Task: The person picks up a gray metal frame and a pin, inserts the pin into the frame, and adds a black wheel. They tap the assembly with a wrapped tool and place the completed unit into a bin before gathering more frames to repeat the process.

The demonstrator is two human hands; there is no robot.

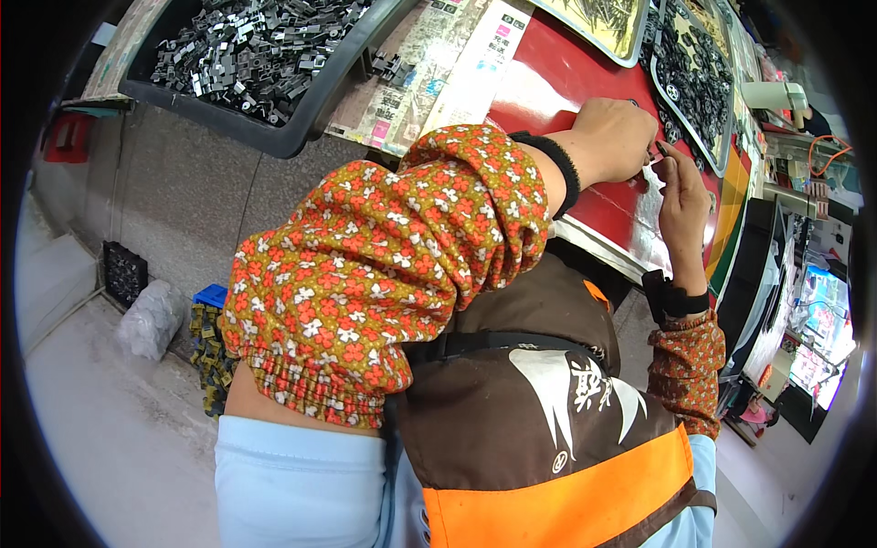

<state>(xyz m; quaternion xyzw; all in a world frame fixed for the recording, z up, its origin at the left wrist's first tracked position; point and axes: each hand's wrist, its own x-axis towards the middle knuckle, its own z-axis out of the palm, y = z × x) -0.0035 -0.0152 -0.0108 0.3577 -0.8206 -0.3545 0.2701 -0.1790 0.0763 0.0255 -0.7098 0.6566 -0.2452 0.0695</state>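
Over a glossy red work surface (539, 78) my two hands come close together. My left hand (610, 137) is closed, its fingers curled down and partly hidden behind its back. Just beside it, my right hand (685, 199) pinches a small dark part (660, 148) between thumb and fingertips. That part is too small to name. Whether the left fingers also grip it or another piece cannot be seen. Right behind the hands stands a tray (685, 131) of small black round parts.
A black tub (274, 142) heaped with small dark metal clips stands at the far left. Several loose clips (393, 68) lie beside it. At the back, a metal tray (628, 60) holds thin pin-like pieces. A plastic-wrapped bundle (152, 320) sits on the floor, lower left.
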